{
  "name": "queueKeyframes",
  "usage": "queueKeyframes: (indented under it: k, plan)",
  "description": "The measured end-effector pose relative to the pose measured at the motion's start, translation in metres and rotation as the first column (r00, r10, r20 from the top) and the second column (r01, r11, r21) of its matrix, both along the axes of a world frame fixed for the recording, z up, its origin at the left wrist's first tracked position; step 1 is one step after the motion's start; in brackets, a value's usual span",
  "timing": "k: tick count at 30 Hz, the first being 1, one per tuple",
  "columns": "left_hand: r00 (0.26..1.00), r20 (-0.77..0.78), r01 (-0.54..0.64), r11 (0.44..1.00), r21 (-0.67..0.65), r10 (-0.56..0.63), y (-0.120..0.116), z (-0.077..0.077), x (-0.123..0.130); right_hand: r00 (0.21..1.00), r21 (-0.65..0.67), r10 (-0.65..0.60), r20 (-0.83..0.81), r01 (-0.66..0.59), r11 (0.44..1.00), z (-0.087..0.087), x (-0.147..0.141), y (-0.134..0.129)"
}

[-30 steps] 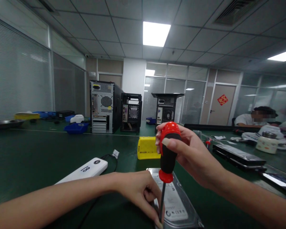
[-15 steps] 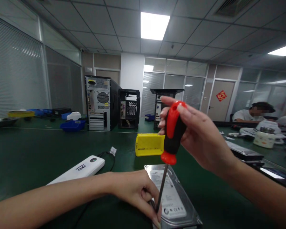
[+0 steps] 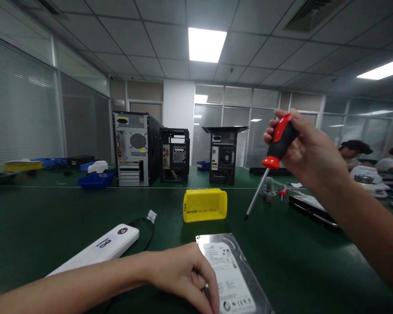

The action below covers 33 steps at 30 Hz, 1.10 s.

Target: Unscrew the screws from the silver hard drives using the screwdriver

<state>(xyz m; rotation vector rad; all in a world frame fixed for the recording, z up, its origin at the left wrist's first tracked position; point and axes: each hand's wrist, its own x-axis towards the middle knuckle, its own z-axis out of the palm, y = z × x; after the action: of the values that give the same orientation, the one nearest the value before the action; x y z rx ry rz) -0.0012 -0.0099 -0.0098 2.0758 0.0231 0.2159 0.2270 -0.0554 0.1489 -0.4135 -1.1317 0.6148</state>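
Note:
A red and black screwdriver [image 3: 280, 141] is gripped in my right hand [image 3: 314, 150], raised at the right. Its shaft slants down to the left, and the tip hangs in the air, apart from everything. A silver hard drive [image 3: 232, 274] with a white label lies on the green table in front of me. My left hand [image 3: 186, 272] rests at the drive's left side, thumb and fingers pinched together near its lower edge. What sits between those fingertips, if anything, is hidden. Just beyond the drive stands a yellow bin [image 3: 205, 206], with small dark bits inside.
A white power strip [image 3: 101, 248] marked 18 lies at the left with its cable. Computer cases [image 3: 137, 148] stand along the back, near a blue tray [image 3: 96, 180]. At the right are another drive [image 3: 311, 209], a small red-handled screwdriver [image 3: 282, 192] and a clear container [image 3: 267, 188]. People sit farther right.
My right hand has lifted the screwdriver off the drive's left edge and carried it up and to the right. The left hand stays pinched beside the drive. My view has tilted slightly up.

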Motion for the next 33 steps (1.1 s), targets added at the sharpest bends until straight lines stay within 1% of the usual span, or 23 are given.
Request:
queueKeyframes:
  k: [2,5,9,13,15,19,25,28,30,32,33]
  plan:
    - [1.000,-0.002,0.003,1.000,-0.006,-0.003,0.000,0.000,0.001,1.000,-0.022,-0.016,0.010,0.017,1.000,-0.003,0.002,0.005]
    - [1.000,-0.010,0.004,1.000,-0.020,-0.004,0.000,0.002,0.002,1.000,-0.036,-0.002,0.018,0.003,0.999,-0.007,0.003,0.010]
    - [0.999,-0.047,-0.019,0.999,-0.031,0.018,0.000,0.004,0.002,0.999,0.000,-0.010,0.047,0.010,1.000,-0.010,0.005,0.015]
    - [0.995,-0.094,-0.025,0.999,-0.049,0.020,0.002,0.006,0.000,0.999,-0.009,-0.019,0.044,0.020,1.000,-0.012,0.005,0.018]
    - [0.991,-0.131,-0.030,0.996,-0.083,0.019,0.003,0.007,0.000,0.999,-0.017,-0.024,0.044,0.025,1.000,-0.014,0.003,0.018]
    - [0.981,-0.187,-0.086,0.982,-0.167,0.054,0.003,0.011,-0.001,0.998,-0.044,-0.036,0.058,0.038,0.998,-0.016,0.000,0.017]
    - [0.984,-0.159,-0.092,0.991,-0.101,0.075,0.003,0.019,-0.001,0.998,-0.071,-0.024,0.057,0.028,0.997,-0.017,-0.001,0.016]
    - [0.984,-0.108,-0.144,0.989,-0.034,0.140,0.003,0.021,-0.003,0.997,-0.078,-0.018,0.071,0.023,0.997,-0.017,0.000,0.016]
    - [0.980,-0.083,-0.183,0.983,0.002,0.183,0.004,0.022,-0.005,0.995,-0.079,-0.041,0.087,0.048,0.996,-0.017,0.001,0.017]
    - [0.975,-0.073,-0.209,0.978,0.017,0.210,0.007,0.025,-0.007,0.990,-0.071,-0.064,0.129,0.074,0.995,-0.017,0.006,0.021]
    - [0.973,-0.068,-0.220,0.975,0.014,0.221,0.009,0.026,-0.008,0.984,-0.075,-0.051,0.169,0.064,0.995,-0.018,0.009,0.024]
